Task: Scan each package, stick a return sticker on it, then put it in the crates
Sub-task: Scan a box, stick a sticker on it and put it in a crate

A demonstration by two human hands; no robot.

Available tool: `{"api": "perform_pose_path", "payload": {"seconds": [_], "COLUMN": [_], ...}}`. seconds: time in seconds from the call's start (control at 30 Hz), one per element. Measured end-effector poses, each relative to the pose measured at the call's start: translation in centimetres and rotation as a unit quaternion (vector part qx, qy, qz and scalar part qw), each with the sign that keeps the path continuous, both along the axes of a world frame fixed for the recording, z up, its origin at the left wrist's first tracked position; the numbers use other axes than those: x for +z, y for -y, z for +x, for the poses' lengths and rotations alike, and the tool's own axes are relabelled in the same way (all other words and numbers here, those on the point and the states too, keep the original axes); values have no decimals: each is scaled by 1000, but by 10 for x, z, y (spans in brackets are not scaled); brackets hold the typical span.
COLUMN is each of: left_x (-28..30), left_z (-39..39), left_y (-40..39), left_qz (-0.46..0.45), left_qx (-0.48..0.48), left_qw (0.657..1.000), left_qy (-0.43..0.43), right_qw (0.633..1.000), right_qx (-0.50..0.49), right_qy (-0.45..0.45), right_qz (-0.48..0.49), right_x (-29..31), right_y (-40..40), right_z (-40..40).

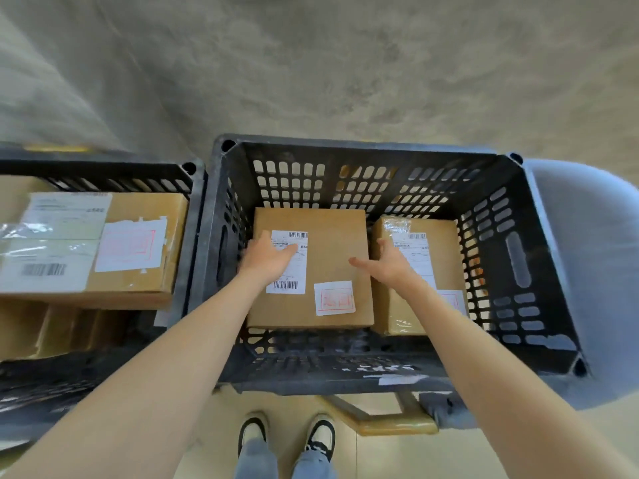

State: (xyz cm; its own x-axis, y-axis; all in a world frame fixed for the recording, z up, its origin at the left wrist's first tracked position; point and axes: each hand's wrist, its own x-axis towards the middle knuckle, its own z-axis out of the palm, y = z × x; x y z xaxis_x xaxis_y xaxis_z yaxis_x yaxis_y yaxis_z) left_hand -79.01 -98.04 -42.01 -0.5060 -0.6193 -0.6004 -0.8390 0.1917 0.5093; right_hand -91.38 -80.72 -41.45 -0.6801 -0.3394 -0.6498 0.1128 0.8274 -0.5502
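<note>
We reach both hands into a black crate (539, 271) holding two packages.

The crate stands beside a second black crate (103, 169) on our left, which holds a larger box (145, 243) bearing a sticker. In the near crate, a cardboard package (332, 257) with a return sticker (334, 298) lies flat, a taped package (439, 257) just beside it. Our left hand (268, 255) rests open, fingers straight, on the package's shipping label (294, 271); our right hand (387, 261) hovers open at its right edge, gripping nothing.
</note>
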Motion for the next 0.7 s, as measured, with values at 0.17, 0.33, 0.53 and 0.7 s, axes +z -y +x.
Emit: {"api": "perform_pose_path", "payload": {"seconds": [0.17, 0.33, 0.53, 0.7], "left_x": [99, 214, 339, 428], "left_z": [-15, -17, -2, 21], "left_y": [-10, -17, -30, -42], "left_qz": [-144, -258, -365, -426], "left_qx": [-189, -266, -292, -310], "left_qw": [971, 929, 880, 835], "left_qy": [16, -22, -86, -156], "right_qw": [993, 975, 938, 897], "right_qx": [64, 101, 90, 43], "right_qy": [-100, -194, -332, -437], "right_qz": [14, 21, 38, 59], "right_x": [91, 199, 324, 418], "right_y": [-3, -14, -39, -68], "right_z": [-8, -11, 11, 60]}}
